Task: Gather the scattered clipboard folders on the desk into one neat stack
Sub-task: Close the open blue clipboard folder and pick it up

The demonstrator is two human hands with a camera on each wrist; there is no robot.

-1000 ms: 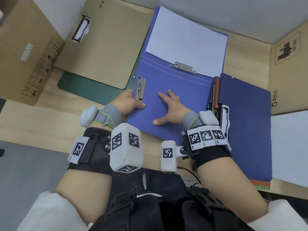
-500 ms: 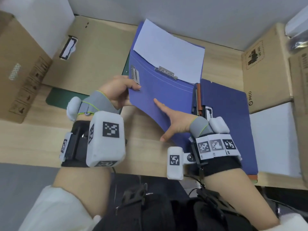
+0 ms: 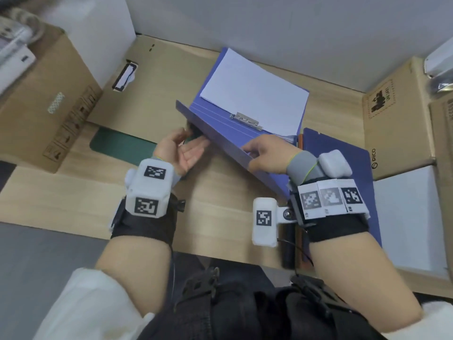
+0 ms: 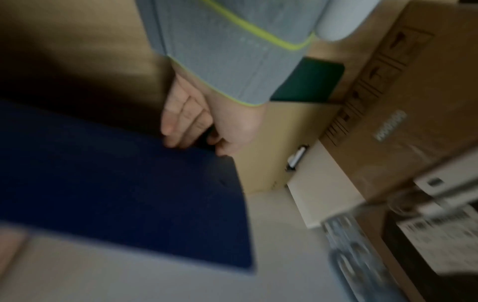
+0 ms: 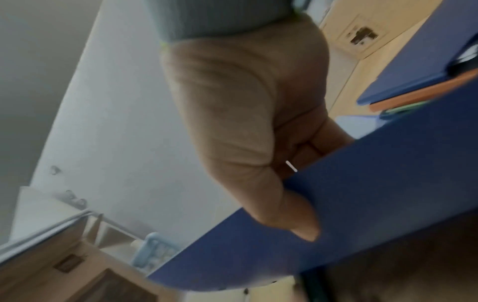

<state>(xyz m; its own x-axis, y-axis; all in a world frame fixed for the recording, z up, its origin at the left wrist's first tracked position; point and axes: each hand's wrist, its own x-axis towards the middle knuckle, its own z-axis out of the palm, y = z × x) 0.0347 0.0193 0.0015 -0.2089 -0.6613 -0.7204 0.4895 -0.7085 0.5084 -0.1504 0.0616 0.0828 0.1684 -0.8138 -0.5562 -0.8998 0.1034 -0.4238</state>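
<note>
Right hand [image 3: 267, 155] gripping raised blue folder [image 3: 220, 136] cover, white paper [image 3: 252, 94] inside

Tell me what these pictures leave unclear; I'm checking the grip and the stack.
- Left hand fingers: head view, fingertips hidden under the raised blue folder cover; left wrist view blurred.
- Right hand fingers: behind the cover's edge.
- Stack at right: folder count unclear, wrist gear covers it.
- Green folder: mostly under the brown clipboard.

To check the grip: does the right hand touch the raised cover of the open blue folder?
Touching. In the right wrist view the right hand pinches the cover, thumb flat on its outer face.
</note>
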